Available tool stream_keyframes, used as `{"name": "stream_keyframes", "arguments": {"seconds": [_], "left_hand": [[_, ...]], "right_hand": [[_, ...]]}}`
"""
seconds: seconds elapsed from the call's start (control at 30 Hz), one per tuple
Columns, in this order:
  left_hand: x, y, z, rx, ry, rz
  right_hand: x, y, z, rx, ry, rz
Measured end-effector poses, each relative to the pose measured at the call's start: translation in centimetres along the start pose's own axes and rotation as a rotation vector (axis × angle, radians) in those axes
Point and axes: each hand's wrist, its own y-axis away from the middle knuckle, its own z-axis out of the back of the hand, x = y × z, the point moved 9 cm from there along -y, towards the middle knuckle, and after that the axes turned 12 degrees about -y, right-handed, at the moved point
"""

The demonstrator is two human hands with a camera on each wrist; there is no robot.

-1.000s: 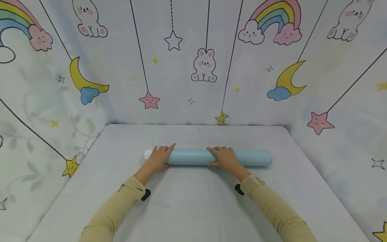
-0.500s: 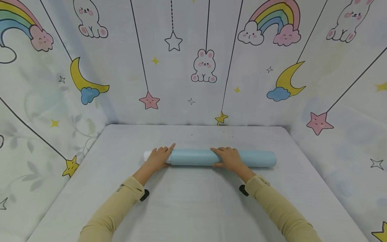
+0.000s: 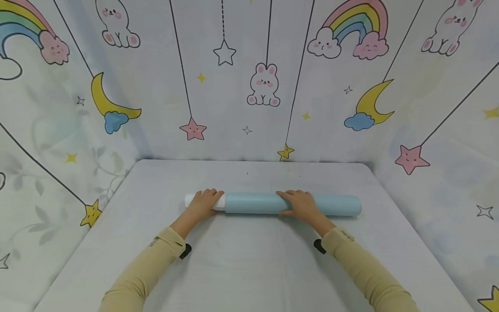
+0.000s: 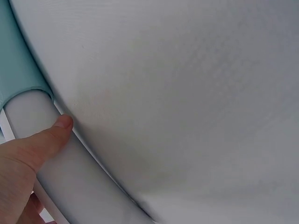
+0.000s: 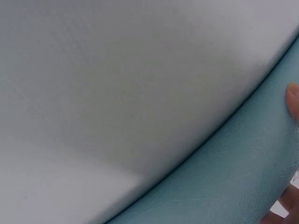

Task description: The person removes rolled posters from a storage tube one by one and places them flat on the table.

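Lying crosswise on the white table is a long light blue sleeve with a leathery, faintly creased surface. A white roll sticks out of its left end, and the sleeve's open rim fits round it in the left wrist view. My left hand grips the white roll from above, thumb on the near side, just left of that rim. Near the sleeve's middle my right hand holds it from above with spread fingers. Its thumb shows on the blue surface in the right wrist view.
The white-covered table extends in front of and behind the roll. A cloth backdrop printed with rabbits, stars, moons and rainbows encloses the back and both sides. Dark wrist cameras sit below both cuffs.
My right hand and the blue sleeve have moved right, baring more of the white roll beside my left hand. The left hand has stayed almost in place, its raised index finger now lowered.
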Motion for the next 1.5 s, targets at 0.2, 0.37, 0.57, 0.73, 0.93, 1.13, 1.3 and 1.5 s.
{"name": "stream_keyframes", "arguments": {"seconds": [0.2,0.37,0.57,0.73,0.93,1.13,1.3,1.5], "left_hand": [[0.1,0.1,0.1,-0.01,-0.005,-0.006],[0.2,0.1,0.1,-0.009,0.011,-0.007],[0.4,0.2,-0.2,0.009,0.015,0.003],[0.5,0.3,-0.4,0.018,0.009,0.006],[0.5,0.3,-0.5,0.026,0.003,0.011],[0.5,0.4,-0.3,0.013,-0.011,0.012],[0.6,0.4,-0.3,0.002,-0.019,0.014],[0.8,0.3,-0.6,0.009,-0.021,0.016]], "right_hand": [[-0.2,0.2,0.2,-0.017,0.021,0.012],[-0.6,0.5,0.5,-0.032,0.043,0.02],[-1.0,0.9,0.5,-0.039,0.03,0.018],[-1.5,1.5,0.9,-0.044,0.021,0.012],[-2.6,2.2,1.3,-0.039,-0.013,0.001],[-3.3,2.7,1.9,-0.027,-0.053,-0.006],[-3.9,3.0,2.0,-0.016,-0.065,-0.019],[-4.5,3.5,2.3,-0.019,-0.068,-0.034]]}}
